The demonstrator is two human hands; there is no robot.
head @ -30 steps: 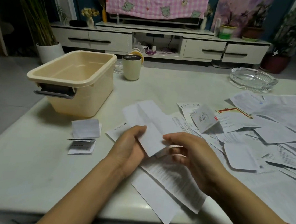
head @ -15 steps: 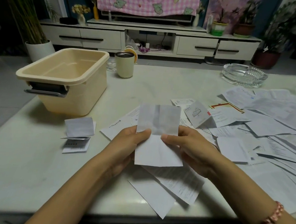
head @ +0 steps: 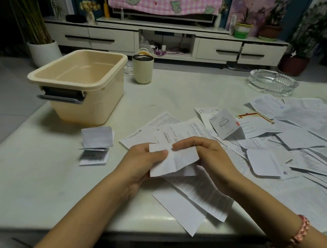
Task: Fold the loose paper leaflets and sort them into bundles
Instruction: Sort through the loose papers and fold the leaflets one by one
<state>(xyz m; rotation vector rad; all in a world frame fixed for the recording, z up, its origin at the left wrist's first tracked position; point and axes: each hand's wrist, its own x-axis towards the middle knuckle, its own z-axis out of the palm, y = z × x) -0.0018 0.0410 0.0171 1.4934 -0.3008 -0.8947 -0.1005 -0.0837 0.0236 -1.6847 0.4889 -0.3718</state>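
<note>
Head view shows both hands working one leaflet (head: 176,161) just above the tabletop (head: 31,180), close in front of the person. The left hand (head: 142,164) pinches the sheet's left edge, thumb on top and fingers underneath. The right hand (head: 205,156) curls over the upper right part, its fingertips (head: 176,146) lying across the top layer.

The leaflet is partly folded, with a crease running down its middle and a second layer peeking out below (how many layers there are cannot be told). The step in hand appears to be closing this fold.

To do it well, the person should probably line up the free edges before pressing, since the lower layer looks offset from the upper one. The left hand's thumb can anchor the sheet while the right fingertips slide along the crease to flatten it. Setting the sheet down on the bare tabletop left of the left hand would likely give a firmer surface than the printed sheets (head: 201,196) lying directly beneath both hands.

A small stack of folded leaflets (head: 96,145) lies farther left of the left hand, near a beige bin (head: 77,86), and seems the natural place for the finished piece. The unfolded leaflets (head: 302,142) spread to the right of the right hand, so much of the task looks undone.
</note>
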